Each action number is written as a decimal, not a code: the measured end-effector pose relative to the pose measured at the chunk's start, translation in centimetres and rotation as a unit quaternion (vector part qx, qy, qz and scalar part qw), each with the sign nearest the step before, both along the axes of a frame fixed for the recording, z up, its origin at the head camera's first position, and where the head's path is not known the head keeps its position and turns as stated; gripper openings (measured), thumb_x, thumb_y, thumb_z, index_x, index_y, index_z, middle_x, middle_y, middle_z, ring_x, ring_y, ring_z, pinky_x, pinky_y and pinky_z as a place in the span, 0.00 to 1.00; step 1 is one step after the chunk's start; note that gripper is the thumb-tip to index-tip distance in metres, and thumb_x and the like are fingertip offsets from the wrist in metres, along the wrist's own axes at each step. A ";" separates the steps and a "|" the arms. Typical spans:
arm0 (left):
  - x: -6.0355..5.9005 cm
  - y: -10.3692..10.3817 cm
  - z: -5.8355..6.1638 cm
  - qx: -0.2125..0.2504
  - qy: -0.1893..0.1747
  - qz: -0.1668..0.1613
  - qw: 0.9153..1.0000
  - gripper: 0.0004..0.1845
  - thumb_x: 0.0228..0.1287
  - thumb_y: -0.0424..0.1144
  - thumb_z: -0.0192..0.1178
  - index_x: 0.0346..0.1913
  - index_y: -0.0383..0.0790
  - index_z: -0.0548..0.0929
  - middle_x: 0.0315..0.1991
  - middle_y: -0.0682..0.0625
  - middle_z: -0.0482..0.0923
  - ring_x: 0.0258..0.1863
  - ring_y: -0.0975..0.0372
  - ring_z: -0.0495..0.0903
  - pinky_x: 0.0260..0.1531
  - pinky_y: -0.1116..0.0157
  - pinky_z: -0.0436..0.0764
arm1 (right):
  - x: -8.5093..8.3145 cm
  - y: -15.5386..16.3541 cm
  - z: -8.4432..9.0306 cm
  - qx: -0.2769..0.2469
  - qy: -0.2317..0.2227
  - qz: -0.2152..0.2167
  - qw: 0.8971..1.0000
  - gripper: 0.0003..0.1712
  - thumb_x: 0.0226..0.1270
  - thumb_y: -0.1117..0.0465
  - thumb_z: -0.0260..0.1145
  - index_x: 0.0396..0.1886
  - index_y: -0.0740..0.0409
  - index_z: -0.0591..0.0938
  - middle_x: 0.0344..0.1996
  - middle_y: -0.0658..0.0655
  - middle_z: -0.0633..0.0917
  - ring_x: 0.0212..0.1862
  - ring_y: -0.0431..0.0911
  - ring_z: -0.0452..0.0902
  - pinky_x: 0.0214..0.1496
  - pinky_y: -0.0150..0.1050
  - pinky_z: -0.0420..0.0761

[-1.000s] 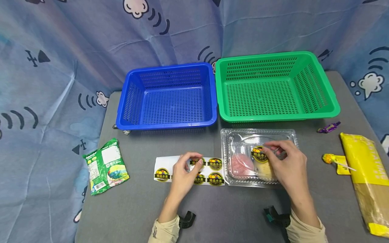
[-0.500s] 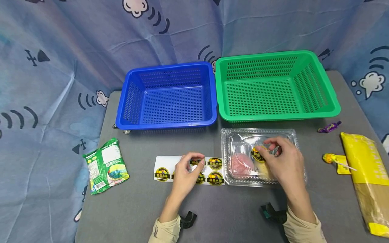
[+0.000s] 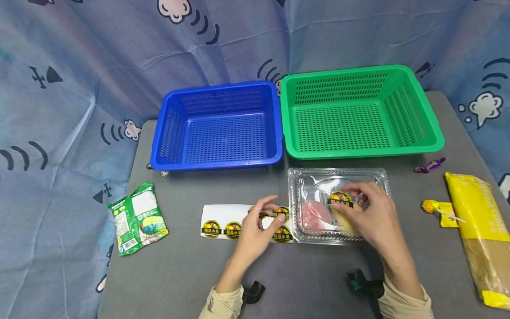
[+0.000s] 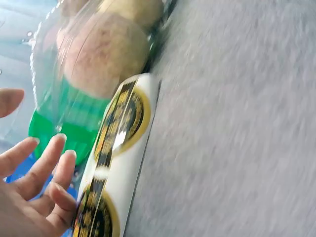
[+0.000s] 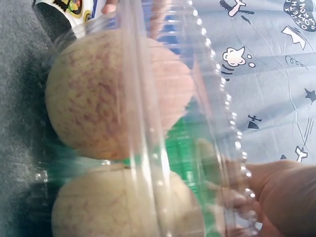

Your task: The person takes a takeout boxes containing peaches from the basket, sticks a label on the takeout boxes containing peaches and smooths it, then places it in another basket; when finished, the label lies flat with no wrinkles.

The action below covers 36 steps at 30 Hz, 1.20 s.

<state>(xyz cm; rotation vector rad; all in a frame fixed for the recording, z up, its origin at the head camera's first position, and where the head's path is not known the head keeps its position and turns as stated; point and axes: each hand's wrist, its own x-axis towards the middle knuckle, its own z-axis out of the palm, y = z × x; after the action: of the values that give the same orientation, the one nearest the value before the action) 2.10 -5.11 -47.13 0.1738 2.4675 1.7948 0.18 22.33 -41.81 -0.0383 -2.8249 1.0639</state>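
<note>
My right hand [image 3: 372,212] is over a clear plastic box [image 3: 296,177], its thumb lying across the lower edge of a round black-and-gold sticker [image 3: 340,196] on the lid. Inside the box are a pinkish round fruit [image 5: 118,94] and a yellowish one [image 5: 123,202]. The right wrist view has the right hand [image 5: 289,195] beyond the lid and does not show the sticker. My left hand [image 3: 255,230] hovers with loosely bent fingers over a white sheet [image 3: 223,210] of similar stickers, covering some of them. It holds nothing in the left wrist view.
Behind stand a blue basket [image 3: 217,166] and a green basket [image 3: 362,155]. A green snack packet [image 3: 139,219] lies left. To the right are a purple-wrapped candy [image 3: 430,165], a lollipop [image 3: 430,206] and a long yellow package [image 3: 478,235].
The right thumb has slid left and down over the sticker on the lid. My left hand has moved right along the sheet, uncovering another sticker on its left part.
</note>
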 end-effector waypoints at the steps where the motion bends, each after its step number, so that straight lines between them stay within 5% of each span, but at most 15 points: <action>1: 0.1 0.2 0.0 0.000 -0.003 -0.006 1.000 0.29 0.72 0.43 0.68 0.72 0.42 0.77 0.53 0.48 0.88 0.46 0.54 0.83 0.31 0.68 0.73 | 0.1 0.1 0.0 -0.002 -0.004 0.003 1.000 0.25 0.53 0.58 0.87 0.50 0.55 0.89 0.38 0.55 0.82 0.38 0.38 0.67 0.40 0.35 0.63; 9: 0.5 1.8 0.4 0.015 -0.030 -0.069 0.997 0.38 0.73 0.46 0.68 0.81 0.57 0.65 0.46 0.51 0.84 0.36 0.70 0.77 0.31 0.72 0.73 | 0.4 0.5 -0.1 -0.007 -0.001 0.010 1.000 0.23 0.56 0.63 0.84 0.52 0.56 0.90 0.42 0.59 0.84 0.38 0.35 0.67 0.40 0.32 0.64; 15: 0.4 2.7 0.6 0.012 -0.024 -0.102 0.994 0.39 0.73 0.47 0.68 0.82 0.63 0.63 0.35 0.50 0.73 0.28 0.72 0.69 0.29 0.75 0.71 | 0.4 0.5 -0.2 -0.007 0.014 0.006 1.000 0.21 0.56 0.64 0.84 0.51 0.57 0.90 0.41 0.58 0.85 0.38 0.33 0.67 0.39 0.31 0.64; 21: 0.3 3.1 0.8 0.019 -0.019 -0.102 0.994 0.38 0.73 0.47 0.67 0.82 0.65 0.64 0.33 0.52 0.69 0.25 0.73 0.65 0.26 0.76 0.69 | 0.4 0.6 0.0 -0.015 0.030 0.011 0.999 0.19 0.57 0.67 0.83 0.49 0.57 0.90 0.38 0.56 0.84 0.36 0.33 0.68 0.37 0.28 0.65; 28: 0.4 3.4 0.9 0.085 -0.072 -0.100 0.989 0.39 0.74 0.40 0.67 0.82 0.66 0.64 0.36 0.52 0.67 0.17 0.75 0.64 0.18 0.77 0.68 | 0.4 1.3 0.1 -0.031 0.056 0.001 0.998 0.15 0.62 0.74 0.77 0.48 0.59 0.90 0.35 0.54 0.82 0.33 0.24 0.69 0.35 0.17 0.68; 36: 0.4 3.6 1.4 0.117 -0.075 -0.092 0.986 0.39 0.73 0.31 0.63 0.81 0.62 0.66 0.35 0.51 0.68 0.14 0.71 0.71 0.15 0.75 0.72 | -0.3 4.3 1.1 -0.040 0.046 -0.009 0.998 0.15 0.70 0.67 0.74 0.55 0.61 0.88 0.46 0.51 0.81 0.42 0.21 0.70 0.42 0.15 0.69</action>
<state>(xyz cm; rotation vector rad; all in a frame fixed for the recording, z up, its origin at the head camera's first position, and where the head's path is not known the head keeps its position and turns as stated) 2.51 -1.56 -45.71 0.2616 2.0642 1.9345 -0.11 26.59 -40.68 -0.0223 -2.6948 1.1434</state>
